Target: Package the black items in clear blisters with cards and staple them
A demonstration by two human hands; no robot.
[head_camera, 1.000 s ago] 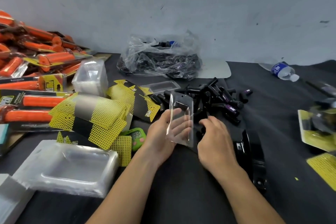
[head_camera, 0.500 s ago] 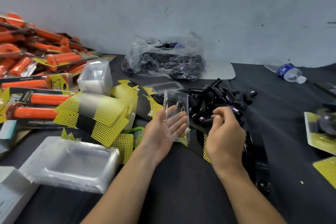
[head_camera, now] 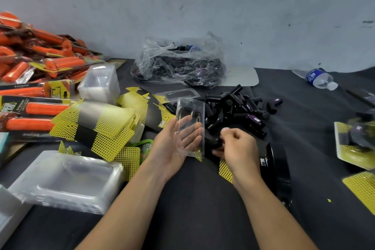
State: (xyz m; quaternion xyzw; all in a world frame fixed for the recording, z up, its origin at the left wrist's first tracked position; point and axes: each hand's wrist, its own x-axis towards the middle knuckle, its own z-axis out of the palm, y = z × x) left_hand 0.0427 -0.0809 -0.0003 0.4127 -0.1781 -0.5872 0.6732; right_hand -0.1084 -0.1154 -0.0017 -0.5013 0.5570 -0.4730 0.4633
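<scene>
My left hand (head_camera: pixel 174 144) holds a clear blister (head_camera: pixel 190 126) upright against its palm and fingers. Just to its right, my right hand (head_camera: pixel 237 148) is closed on a black item (head_camera: pixel 213 143) close to the blister's edge. Behind both hands lies a loose pile of black items (head_camera: pixel 241 107), some with purple labels. Yellow and black cards (head_camera: pixel 95 126) are stacked to the left, and one card (head_camera: pixel 223 166) lies under my right hand. A black stapler (head_camera: pixel 278 170) rests on the table right of my right wrist.
Packaged orange grips (head_camera: pixel 38 79) are heaped at the far left. Stacks of clear blisters (head_camera: pixel 67 178) sit at the front left and a smaller stack (head_camera: pixel 99 85) further back. A plastic bag of black items (head_camera: pixel 178 65) stands by the wall. A water bottle (head_camera: pixel 318 78) lies at the right.
My right hand picked a black item from the pile and drew it back toward the blister. The left hand kept the blister upright, shifted slightly.
</scene>
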